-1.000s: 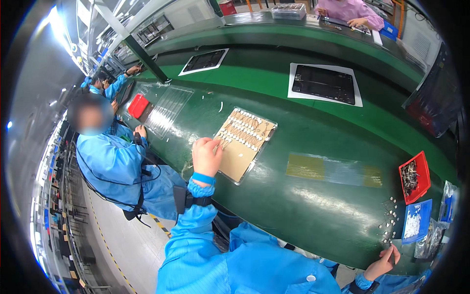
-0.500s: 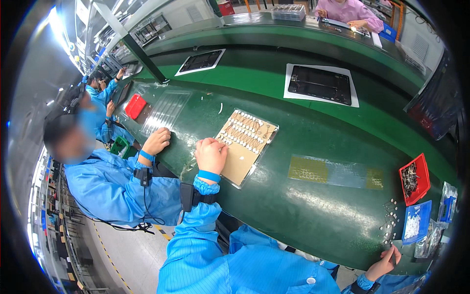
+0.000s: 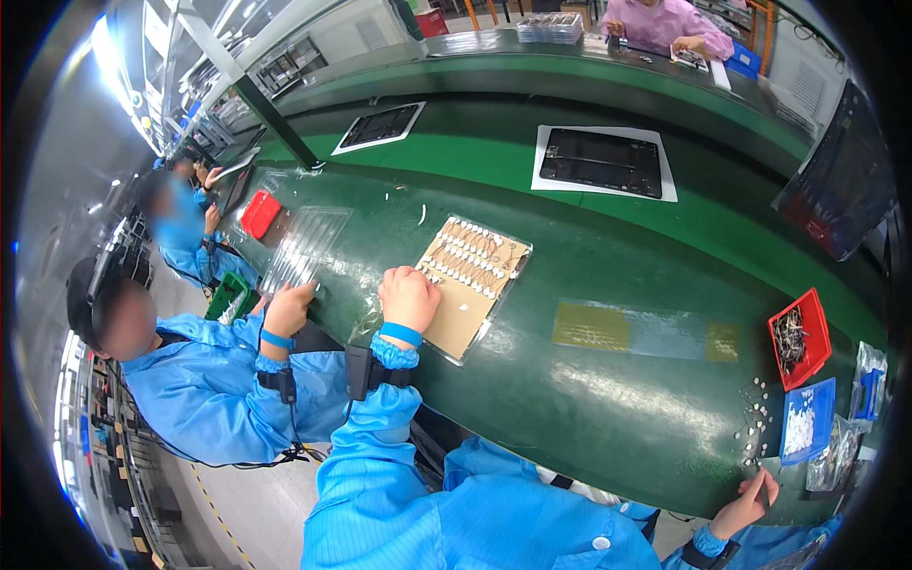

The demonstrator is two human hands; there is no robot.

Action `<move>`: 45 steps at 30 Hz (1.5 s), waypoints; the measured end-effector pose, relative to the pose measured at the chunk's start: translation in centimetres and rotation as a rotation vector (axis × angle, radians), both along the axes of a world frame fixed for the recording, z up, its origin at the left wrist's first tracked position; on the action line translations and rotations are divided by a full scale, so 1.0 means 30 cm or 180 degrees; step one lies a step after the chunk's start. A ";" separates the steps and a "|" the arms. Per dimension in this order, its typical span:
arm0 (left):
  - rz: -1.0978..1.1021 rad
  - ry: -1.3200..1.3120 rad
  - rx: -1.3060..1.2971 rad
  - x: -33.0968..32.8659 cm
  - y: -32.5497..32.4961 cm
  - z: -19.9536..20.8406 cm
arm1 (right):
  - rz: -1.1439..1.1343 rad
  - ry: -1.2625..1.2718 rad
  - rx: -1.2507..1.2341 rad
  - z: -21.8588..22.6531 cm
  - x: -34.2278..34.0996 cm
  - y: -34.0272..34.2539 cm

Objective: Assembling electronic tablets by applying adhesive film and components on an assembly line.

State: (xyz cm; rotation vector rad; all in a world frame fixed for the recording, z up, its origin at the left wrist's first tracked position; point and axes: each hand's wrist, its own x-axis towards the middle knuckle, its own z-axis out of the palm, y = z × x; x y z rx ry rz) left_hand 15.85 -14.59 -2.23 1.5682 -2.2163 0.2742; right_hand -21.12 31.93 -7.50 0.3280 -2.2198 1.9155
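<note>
Bench (image 3: 518, 404), glossy green, above pale floor (image 3: 261, 494); left hand (image 3: 409, 298) curls over matte tan card (image 3: 454, 328), right hand (image 3: 746, 503) near blue tray (image 3: 824, 404); whether either grips, I cannot tell.

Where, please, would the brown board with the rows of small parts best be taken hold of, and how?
Probably by the near end of the brown board, pinched at its side edges, coming from the wearer's side: it lies flat and is mostly bare there, while small parts fill the far half.

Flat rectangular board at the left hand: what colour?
The flat rectangular board is tan; head view shows it.
</note>
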 end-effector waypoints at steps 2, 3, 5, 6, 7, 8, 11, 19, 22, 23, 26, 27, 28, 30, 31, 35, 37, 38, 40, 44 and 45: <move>-0.0189 0.0220 -0.0274 -0.001 0.007 0.006 | -0.0030 -0.0055 0.0028 -0.002 -0.001 0.003; -0.0196 0.0219 -0.0278 0.005 0.003 0.006 | -0.0036 -0.0056 0.0024 0.001 0.004 0.003; -0.0323 0.0668 0.0219 0.022 -0.005 0.013 | 0.0088 -0.0050 -0.0014 0.013 0.018 -0.001; -0.0327 0.0667 0.0221 0.024 -0.004 0.018 | 0.0083 -0.0052 -0.0012 0.017 0.021 -0.003; -0.0349 0.0986 0.0305 0.025 -0.003 0.024 | 0.0092 -0.0055 -0.0008 0.020 0.023 -0.006; -0.0366 0.1305 0.0385 0.027 -0.001 0.031 | 0.0105 -0.0057 -0.0006 0.022 0.023 -0.010; -0.0416 0.1496 0.0403 0.030 0.005 0.048 | 0.0100 -0.0102 0.0003 0.025 0.025 -0.019; -0.1323 0.3525 0.1766 -0.072 0.144 0.163 | -0.0012 -0.0003 -0.0163 0.034 0.026 -0.002; -0.1957 0.3103 0.2168 -0.210 0.286 0.221 | -0.0201 0.0309 -0.0594 0.063 0.061 -0.029; -0.2214 0.3107 0.2396 -0.262 0.353 0.233 | -0.0044 0.0624 -0.0648 0.067 0.063 -0.039; -0.3347 0.1798 0.2362 -0.469 0.526 0.237 | 0.0564 0.0452 -0.0577 0.123 0.110 -0.082; -0.3709 0.1445 0.2265 -0.537 0.600 0.231 | 0.0779 -0.0236 -0.0900 0.166 0.159 -0.099; -0.4123 0.1350 0.2208 -0.612 0.671 0.216 | 0.1015 -0.0731 -0.0616 0.191 0.193 -0.083; -0.4630 0.1044 0.2270 -0.726 0.807 0.189 | 0.1706 -0.0721 -0.0592 0.236 0.223 -0.082; -0.4821 0.0964 0.2247 -0.771 0.865 0.176 | 0.1939 -0.0704 -0.0596 0.247 0.222 -0.077; -0.5385 0.0997 0.2215 -0.910 1.024 0.095 | 0.1410 -0.1215 -0.0471 0.225 0.212 0.040; -0.5501 0.0920 0.2300 -0.951 1.064 0.085 | 0.1199 -0.1485 -0.0556 0.207 0.194 0.087; -0.5488 0.0895 0.2315 -0.970 1.081 0.073 | 0.1072 -0.1453 -0.0473 0.200 0.180 0.102; -0.5440 0.0922 0.2368 -0.995 1.101 0.040 | 0.0899 -0.1425 -0.0407 0.169 0.156 0.120; -0.5078 0.0952 0.2584 -1.020 1.106 -0.001 | 0.0730 -0.1285 -0.0018 0.153 0.108 0.103; -0.5001 0.1002 0.2557 -1.020 1.102 -0.001 | 0.0745 -0.1318 -0.0015 0.155 0.099 0.099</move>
